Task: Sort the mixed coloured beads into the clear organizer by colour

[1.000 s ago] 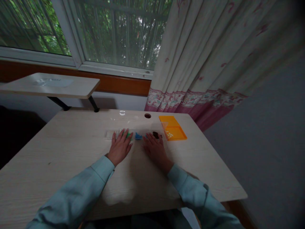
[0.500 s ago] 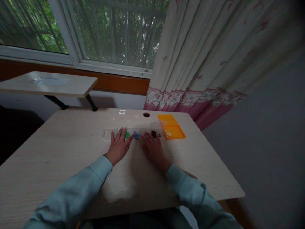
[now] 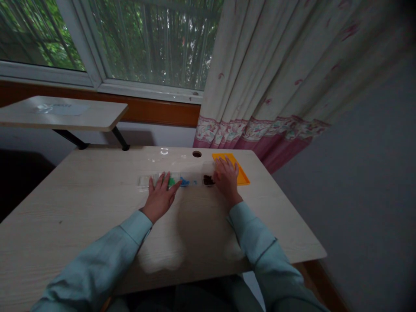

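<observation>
A long clear plastic organiser box (image 3: 145, 180) lies across the far middle of the light wooden table (image 3: 84, 203). Its compartments hold green pieces (image 3: 171, 182), blue pieces (image 3: 185, 181) and dark pieces (image 3: 208, 179). My left hand (image 3: 160, 196) lies flat on the box's left part, fingers spread over the green pieces. My right hand (image 3: 225, 177) rests with fingers stretched out on the orange tray (image 3: 242, 175) at the box's right end, covering most of it.
A round cable hole (image 3: 196, 154) is in the table behind the box. A small raised side shelf (image 3: 61, 113) on black legs stands at the back left under the window. A patterned curtain (image 3: 260, 82) hangs at the right. The table's right edge drops off near a grey wall.
My right hand has moved right and away from me, from in front of the dark pieces onto the orange tray. My left hand has stayed on the box.
</observation>
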`<state>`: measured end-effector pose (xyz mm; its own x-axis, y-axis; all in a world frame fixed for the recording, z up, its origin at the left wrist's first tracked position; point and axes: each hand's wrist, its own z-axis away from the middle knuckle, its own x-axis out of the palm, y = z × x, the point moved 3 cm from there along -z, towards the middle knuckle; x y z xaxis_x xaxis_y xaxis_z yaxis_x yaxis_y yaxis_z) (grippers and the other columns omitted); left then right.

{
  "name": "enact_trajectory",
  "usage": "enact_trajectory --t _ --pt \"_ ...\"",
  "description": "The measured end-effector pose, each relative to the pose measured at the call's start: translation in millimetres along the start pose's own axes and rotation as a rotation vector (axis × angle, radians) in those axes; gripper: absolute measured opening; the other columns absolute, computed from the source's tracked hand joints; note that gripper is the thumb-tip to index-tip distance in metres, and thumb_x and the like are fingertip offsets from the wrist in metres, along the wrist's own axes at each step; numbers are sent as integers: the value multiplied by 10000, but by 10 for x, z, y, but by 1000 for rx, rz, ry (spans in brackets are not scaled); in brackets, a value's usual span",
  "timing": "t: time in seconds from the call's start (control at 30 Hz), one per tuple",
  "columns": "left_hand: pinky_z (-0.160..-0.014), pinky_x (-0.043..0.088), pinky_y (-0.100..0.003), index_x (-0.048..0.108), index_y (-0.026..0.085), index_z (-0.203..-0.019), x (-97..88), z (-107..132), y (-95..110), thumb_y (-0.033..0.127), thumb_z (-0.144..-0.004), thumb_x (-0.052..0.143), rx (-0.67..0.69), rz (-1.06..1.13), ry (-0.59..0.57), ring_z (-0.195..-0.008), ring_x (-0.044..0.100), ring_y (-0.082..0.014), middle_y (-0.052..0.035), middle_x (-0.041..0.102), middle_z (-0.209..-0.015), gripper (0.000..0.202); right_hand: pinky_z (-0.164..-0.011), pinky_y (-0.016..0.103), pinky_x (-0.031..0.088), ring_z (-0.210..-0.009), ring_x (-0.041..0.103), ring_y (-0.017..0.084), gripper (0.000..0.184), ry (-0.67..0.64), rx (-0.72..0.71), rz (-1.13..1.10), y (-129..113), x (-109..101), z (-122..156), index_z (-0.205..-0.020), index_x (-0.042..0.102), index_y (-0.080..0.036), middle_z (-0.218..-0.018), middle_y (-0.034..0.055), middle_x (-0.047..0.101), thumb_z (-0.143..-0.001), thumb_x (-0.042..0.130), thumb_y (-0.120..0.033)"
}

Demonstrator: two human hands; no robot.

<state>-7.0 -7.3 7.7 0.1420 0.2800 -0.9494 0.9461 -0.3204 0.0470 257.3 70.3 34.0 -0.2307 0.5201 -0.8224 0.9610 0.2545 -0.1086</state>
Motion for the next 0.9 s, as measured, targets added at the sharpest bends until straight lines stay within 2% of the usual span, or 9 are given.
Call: enact_trajectory --t 0.27,0.53,0.9 --pt "-1095 152 -693 415 391 -1429 14 2 5 252 -936 470 0 28 6 -1448 241 -354 -135 306 -1555 516 -1162 577 98 -1441 251 246 582 -71 -73 5 68 -142 311 -1463 352 -245 -1507 74 415 -887 415 -182" --pt "-1103 143 -685 423 376 -1428 14 7 3 249 -939 460 -4 39 8 -1450 235 -349 -129 301 -1559 507 -1159 584 109 -1427 304 243 471 -177 -112 -1 74 -239 712 -1377 475 -242 -1460 70 486 -913 415 -188" --pt "-1105 148 -680 413 375 -1435 13 6 -3 261 -940 457 -4 15 3 -1448 242 -350 -139 306 -1555 510 -1171 556 94 -1431 303 218 446 -192 -99 -31 57 -146 813 -1346 517 -230 -1448 63 503 -925 386 -172"
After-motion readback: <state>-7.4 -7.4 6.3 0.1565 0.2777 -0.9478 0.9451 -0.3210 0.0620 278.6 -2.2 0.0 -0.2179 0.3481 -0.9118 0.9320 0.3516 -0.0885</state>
